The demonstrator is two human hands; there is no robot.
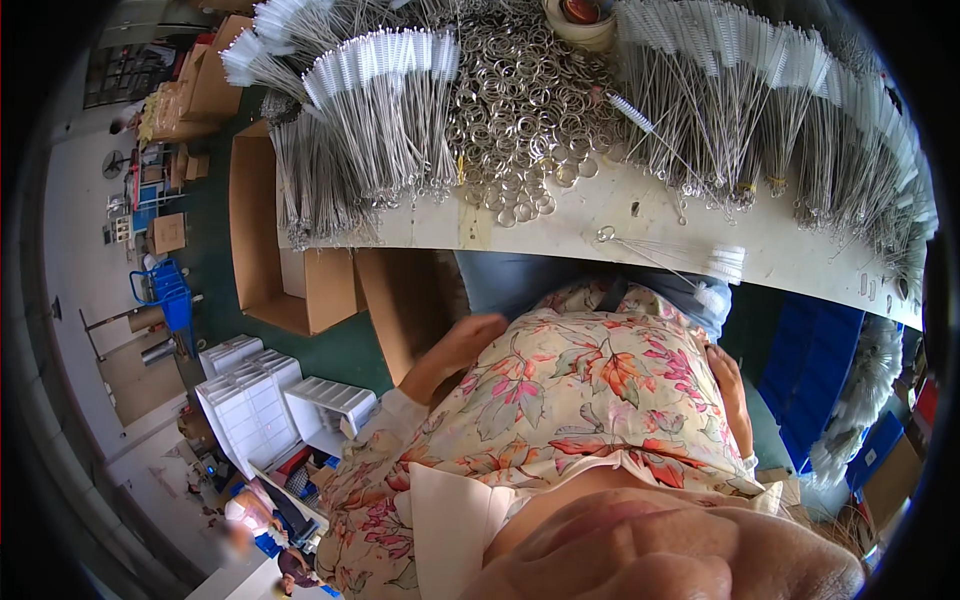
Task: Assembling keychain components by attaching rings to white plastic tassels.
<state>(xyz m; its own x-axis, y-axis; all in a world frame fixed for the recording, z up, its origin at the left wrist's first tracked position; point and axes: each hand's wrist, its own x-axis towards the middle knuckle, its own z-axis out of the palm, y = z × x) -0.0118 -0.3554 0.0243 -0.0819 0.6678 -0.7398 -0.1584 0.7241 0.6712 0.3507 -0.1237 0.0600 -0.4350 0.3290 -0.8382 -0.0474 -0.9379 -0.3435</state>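
At nine o'clock, on the green floor, white compartment trays are sitting empty as far as can be seen, and beside them an open cardboard box is standing against the bench, its inside looking bare. Above it, at eleven o'clock, bundles of white-tipped wire brushes are lying fanned out on the white workbench.

The left hand is hanging below the bench edge at the person's side, touching nothing that shows; its fingers are curling loosely inward, neither gripping nor fully spread. At twelve o'clock a heap of metal split rings is spreading across the bench, with a small round bowl behind it, its contents too cut off to tell.

Just right of centre, a single ringed set of brushes is lying at the near edge of the bench, apart from both hands. The right hand is resting against the flowered blouse at four o'clock; whether its fingers are clenched cannot be told. At one to two o'clock, many more brush bundles are waiting loose. Judging by this, one set looks assembled while the big piles are remaining unjoined. Blue crates are standing under the bench, contents hidden.
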